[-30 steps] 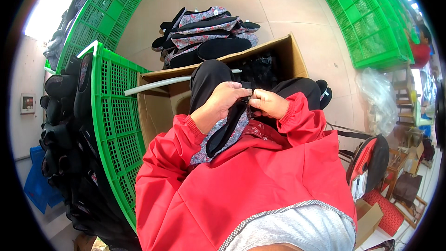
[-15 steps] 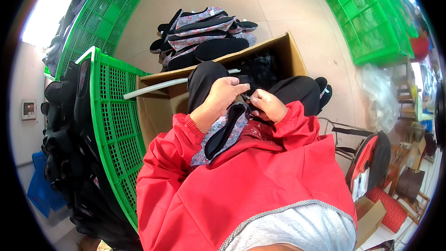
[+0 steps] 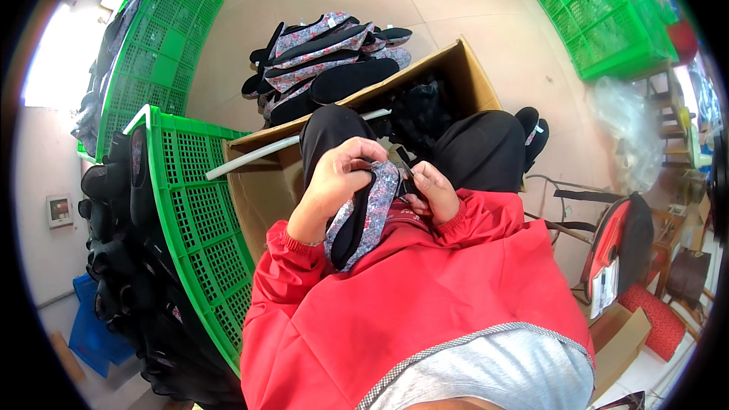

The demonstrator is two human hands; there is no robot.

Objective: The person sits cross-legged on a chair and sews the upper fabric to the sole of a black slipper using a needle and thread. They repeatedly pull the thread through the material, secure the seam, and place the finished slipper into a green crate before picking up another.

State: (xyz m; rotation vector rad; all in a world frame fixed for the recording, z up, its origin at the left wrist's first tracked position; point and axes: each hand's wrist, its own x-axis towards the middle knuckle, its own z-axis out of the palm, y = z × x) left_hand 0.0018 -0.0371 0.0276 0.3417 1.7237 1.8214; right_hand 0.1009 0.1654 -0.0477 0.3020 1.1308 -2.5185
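Note:
My left hand grips the toe or heel end of a floral cloth shoe with a black opening, which lies over my lap against the red smock. Close beside it, my right hand is closed on a narrow black item; its kind is too small to make out. That item's upper end sticks up between my two hands, next to the shoe's end. Part of the shoe is hidden behind my left fingers.
Before my knees stands an open cardboard box with black items inside and a pale rod across it. Behind it lies a pile of floral shoes. Green crates stand left, more green crates far right.
The shoe has turned so more of its floral side shows. My left hand has moved slightly left and down, and my right hand has drawn a little away from it with the black item.

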